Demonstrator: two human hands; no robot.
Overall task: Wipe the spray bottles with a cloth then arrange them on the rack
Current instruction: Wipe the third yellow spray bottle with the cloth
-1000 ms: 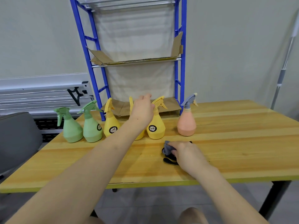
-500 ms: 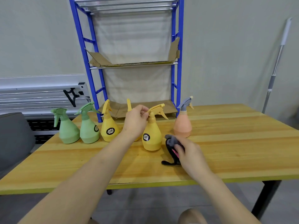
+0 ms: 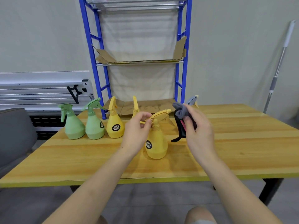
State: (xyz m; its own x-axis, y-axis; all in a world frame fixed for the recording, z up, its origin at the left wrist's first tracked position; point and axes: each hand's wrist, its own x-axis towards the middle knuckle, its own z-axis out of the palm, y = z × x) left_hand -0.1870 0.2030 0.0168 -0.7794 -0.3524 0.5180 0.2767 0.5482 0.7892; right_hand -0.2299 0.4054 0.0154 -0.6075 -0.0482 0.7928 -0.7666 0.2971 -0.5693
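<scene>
Step in hand: bringing the cloth (image 3: 182, 111) to the yellow spray bottle (image 3: 156, 139) for wiping; judged from the pose, wiping is not yet begun.
Bottle position: upright on the bench (image 3: 242, 136), in front of the row of other bottles, between the two hands.
Long axis: vertical; spray head points right, toward the cloth.
Left hand (image 3: 137, 131): pinches the bottle's trigger head from the left, steadying it.
Right hand (image 3: 196, 128): fingers curled around the bunched cloth, just right of the nozzle, apart from the body.
Governing relation: bottle lies left and slightly below the cloth; the right hand is nearer for wiping.
Rack (image 3: 181, 62): behind the bench; no bottles on it.
</scene>
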